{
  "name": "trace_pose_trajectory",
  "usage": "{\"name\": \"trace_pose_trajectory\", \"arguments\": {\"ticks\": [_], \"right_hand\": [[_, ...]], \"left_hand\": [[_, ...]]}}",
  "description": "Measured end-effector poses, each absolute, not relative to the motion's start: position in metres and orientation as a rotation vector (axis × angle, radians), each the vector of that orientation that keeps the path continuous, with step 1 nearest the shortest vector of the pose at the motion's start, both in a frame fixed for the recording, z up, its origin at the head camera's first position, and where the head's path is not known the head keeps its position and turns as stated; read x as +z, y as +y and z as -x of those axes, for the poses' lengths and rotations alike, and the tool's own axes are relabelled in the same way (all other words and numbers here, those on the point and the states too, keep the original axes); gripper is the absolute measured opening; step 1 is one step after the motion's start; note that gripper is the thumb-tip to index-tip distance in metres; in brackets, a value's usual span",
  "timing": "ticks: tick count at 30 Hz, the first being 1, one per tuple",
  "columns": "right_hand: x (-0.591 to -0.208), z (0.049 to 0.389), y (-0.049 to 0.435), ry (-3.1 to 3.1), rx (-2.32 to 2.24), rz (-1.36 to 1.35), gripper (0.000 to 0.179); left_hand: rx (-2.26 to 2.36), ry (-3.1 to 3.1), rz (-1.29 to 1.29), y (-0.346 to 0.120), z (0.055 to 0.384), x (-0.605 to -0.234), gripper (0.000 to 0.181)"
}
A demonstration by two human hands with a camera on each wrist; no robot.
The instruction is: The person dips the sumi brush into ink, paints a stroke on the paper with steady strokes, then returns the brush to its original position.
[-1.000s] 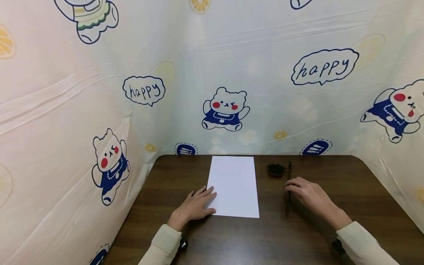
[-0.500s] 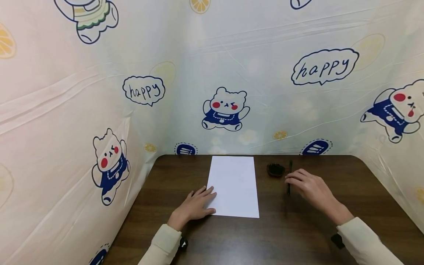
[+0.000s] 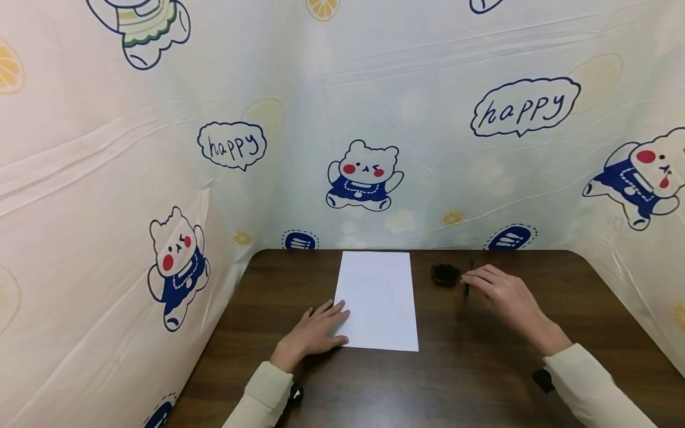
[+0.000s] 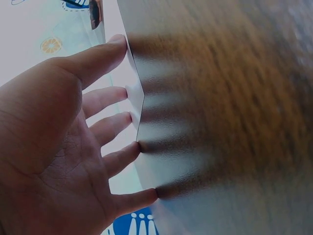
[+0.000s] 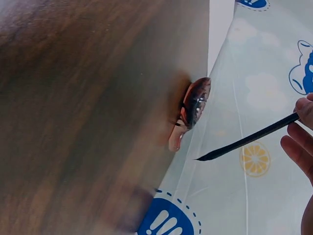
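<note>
My left hand (image 3: 314,330) lies with spread fingers on the lower left corner of a blank white sheet of paper (image 3: 380,297). In the left wrist view, its fingertips press at the edge of the paper and on the table. My right hand (image 3: 505,298) pinches a thin dark writing brush (image 5: 249,138) between thumb and fingers. The brush's pointed tip (image 5: 205,157) hangs clear of the table in the right wrist view. Close to the right fingers stands a small dark reddish-brown dish (image 3: 445,274) with a short handle (image 5: 176,139).
A brown wooden table (image 3: 396,386) bears everything. Patterned cloth (image 3: 299,178) with bears and "happy" bubbles hangs behind it and along both sides. The dish stands to the right of the paper, near the table's far edge.
My right hand has moved away from me, lifting the brush and bringing it beside the dish's handle. My left hand and the paper have stayed put.
</note>
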State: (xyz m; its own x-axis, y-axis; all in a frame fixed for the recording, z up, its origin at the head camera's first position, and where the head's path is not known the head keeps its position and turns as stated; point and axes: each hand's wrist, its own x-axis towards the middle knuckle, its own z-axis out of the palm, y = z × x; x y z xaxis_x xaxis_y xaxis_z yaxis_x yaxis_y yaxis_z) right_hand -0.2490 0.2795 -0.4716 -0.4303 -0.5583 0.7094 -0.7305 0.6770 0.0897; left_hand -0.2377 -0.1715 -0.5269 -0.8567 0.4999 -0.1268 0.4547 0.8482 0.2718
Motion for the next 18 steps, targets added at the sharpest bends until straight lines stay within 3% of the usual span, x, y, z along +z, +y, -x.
{"name": "trace_pose_trajectory", "arguments": {"ticks": [18], "right_hand": [[-0.456, 0.253, 0.274, -2.080, 0.425, -0.914, 0.042]], "left_hand": [[0.319, 2.838, -0.724, -0.171, 0.239, -0.528, 0.068]]}}
